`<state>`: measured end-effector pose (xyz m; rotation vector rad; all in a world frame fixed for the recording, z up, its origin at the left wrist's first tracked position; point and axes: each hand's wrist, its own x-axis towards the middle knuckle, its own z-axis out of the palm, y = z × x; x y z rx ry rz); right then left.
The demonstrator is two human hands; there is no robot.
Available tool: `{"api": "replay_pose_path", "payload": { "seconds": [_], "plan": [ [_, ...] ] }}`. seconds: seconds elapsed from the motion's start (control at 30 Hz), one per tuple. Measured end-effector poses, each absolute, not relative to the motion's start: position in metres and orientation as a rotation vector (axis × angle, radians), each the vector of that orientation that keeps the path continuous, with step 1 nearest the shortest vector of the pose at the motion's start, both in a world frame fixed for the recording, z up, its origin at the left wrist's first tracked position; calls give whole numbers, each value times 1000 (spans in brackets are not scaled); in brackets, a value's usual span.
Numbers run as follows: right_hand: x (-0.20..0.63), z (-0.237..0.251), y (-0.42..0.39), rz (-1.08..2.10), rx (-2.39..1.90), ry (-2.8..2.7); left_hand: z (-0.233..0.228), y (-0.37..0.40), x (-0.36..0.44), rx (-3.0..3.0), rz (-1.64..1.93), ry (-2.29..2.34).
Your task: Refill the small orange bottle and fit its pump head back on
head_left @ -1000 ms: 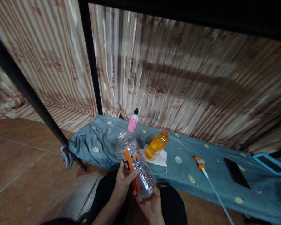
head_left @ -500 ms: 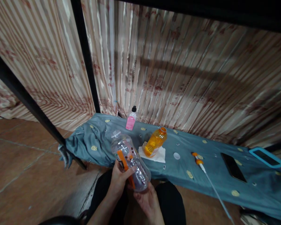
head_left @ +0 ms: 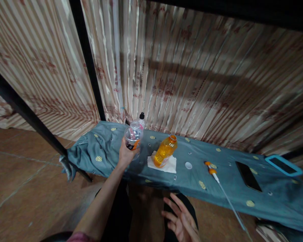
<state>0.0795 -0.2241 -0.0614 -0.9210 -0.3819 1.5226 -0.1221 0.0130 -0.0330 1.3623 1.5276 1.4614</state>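
My left hand [head_left: 126, 154] is wrapped round a clear plastic bottle [head_left: 134, 135] with an orange and black label. That bottle is upright, uncapped, at the bench's left part; whether its base rests on the cloth I cannot tell. Partly hidden behind it is a small bottle with a black cap [head_left: 141, 116] and pink label. Over my right knee, my right hand [head_left: 179, 218] hovers with its fingers spread, holding nothing. An open orange bottle [head_left: 165, 151] with yellow-orange liquid stands on a folded white tissue [head_left: 170, 165] between the hands' reach.
On the blue-grey cloth [head_left: 187, 181] to the right lie a round white disc [head_left: 188, 165], an orange-and-white pump head [head_left: 212, 170] with a long tube, a dark phone [head_left: 248, 176] and a blue-framed tablet [head_left: 283, 165]. Black posts [head_left: 87, 60] and a striped curtain [head_left: 171, 77] stand behind.
The clear bottle has gone from a tilted two-handed hold over my lap to upright at the bench, in my left hand. My right hand has let go of it and moved right.
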Motion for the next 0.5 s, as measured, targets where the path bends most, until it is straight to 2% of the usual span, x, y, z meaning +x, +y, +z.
{"api": "replay_pose_path", "payload": {
  "seconds": [0.27,0.4,0.5],
  "plan": [
    [115,-56,-239,1336,-1068,-339,-64,23,-128,1403,1390,1581],
    [136,-61,-231,1090,-1365,-440,-76,27,-131,1422,1371,1529],
    [165,-61,-217,862,-1751,-805,-78,14,-132,1469,1492,1521]
  ]
}}
